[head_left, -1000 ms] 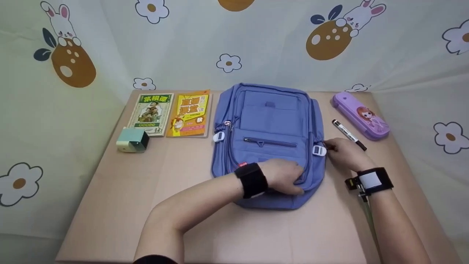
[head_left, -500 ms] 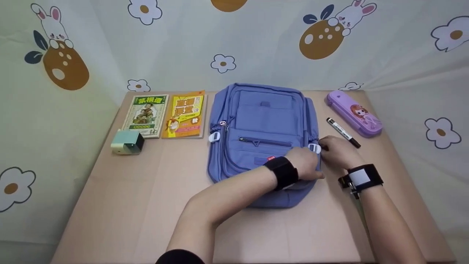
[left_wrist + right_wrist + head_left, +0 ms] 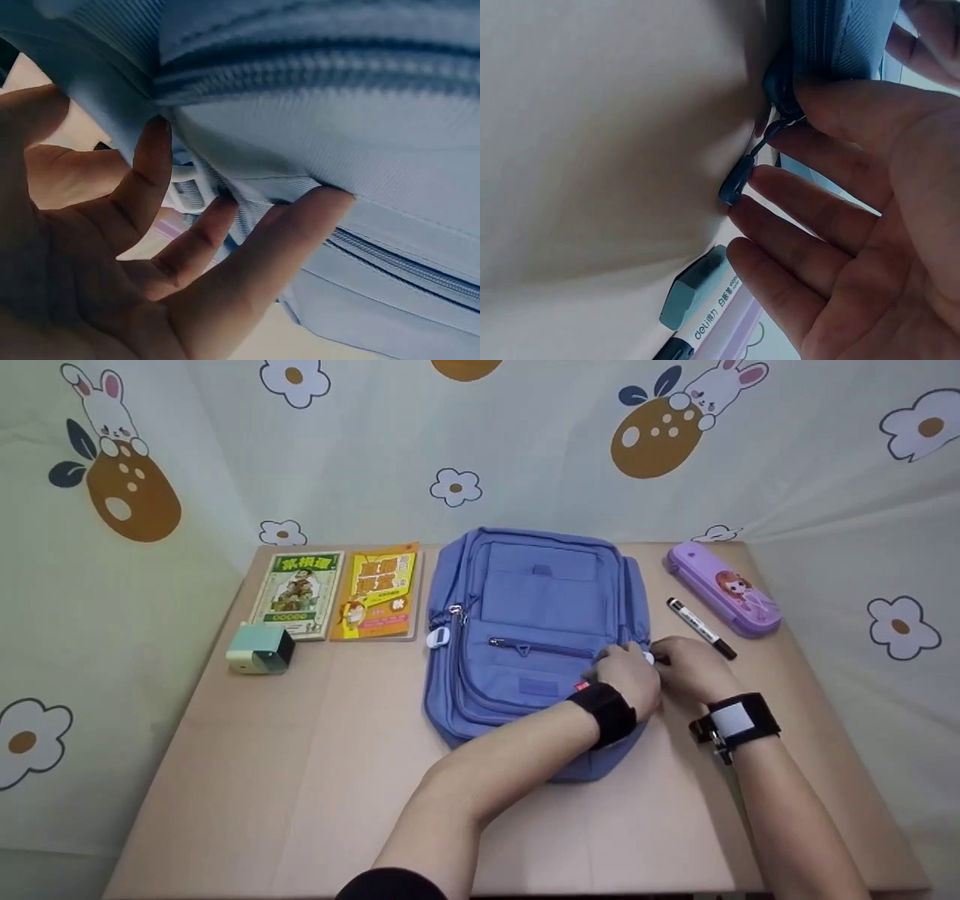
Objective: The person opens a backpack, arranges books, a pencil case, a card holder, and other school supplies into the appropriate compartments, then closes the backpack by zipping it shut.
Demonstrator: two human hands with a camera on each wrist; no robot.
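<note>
A blue backpack lies front up on the table. My left hand reaches across its lower right part, beside a white strap buckle. In the left wrist view its spread, slightly bent fingers touch the fabric, and a zipper track runs above them. My right hand is at the bag's right side. Its thumb and index finger pinch a zipper pull by its cord; the dark end of the pull hangs below the fingertips. The other fingers are loosely bent.
On the right of the table lie a black-and-white marker and a purple pencil case. Left of the bag are a green book, an orange-yellow book and a small mint-and-black box. Printed curtains surround the table.
My left hand has moved right and up over the bag front, from its lower middle to the right edge, close to my right hand. The right hand keeps its place at the bag's side.
</note>
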